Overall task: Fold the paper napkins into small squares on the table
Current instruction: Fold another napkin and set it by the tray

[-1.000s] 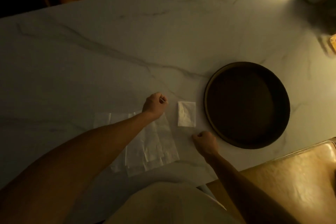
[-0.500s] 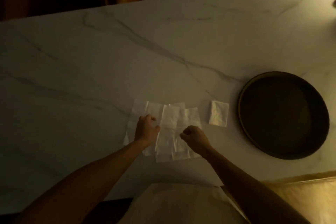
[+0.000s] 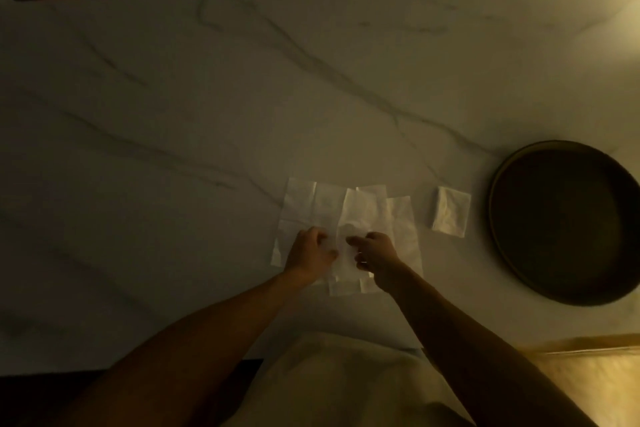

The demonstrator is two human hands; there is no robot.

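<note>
Two bare forearms enter from the near edge and meet over a spread of unfolded napkins [image 3: 349, 218] on the marble table [image 3: 207, 114]. Nearest the camera, a pale garment covers the person's torso, and a tan padded seat [image 3: 588, 381] shows at the near right corner.

Left hand [image 3: 310, 251]: fingers curled, resting on the left portion of the spread; whether it pinches a sheet cannot be determined in the dim light. Right hand [image 3: 375, 251]: fingers curled, thumb and forefinger pointing left toward the top sheet; a firm pinch cannot be confirmed either.

The unfolded napkins are thin, white and semi-translucent. Several sheets overlap in a loose fan, each showing straight crease lines that divide it into panels. The top sheet is a narrow upright strip lying between the two hands. The spread sits on the near centre of the table.

Just right of the spread, apart from it, lies one folded napkin [image 3: 450, 211], a small, slightly crumpled white square. Right of that, near it but not touching, sits a round dark tray [image 3: 498, 218] with a raised rim.

Grey veins cross the table toward the far edge.
</note>
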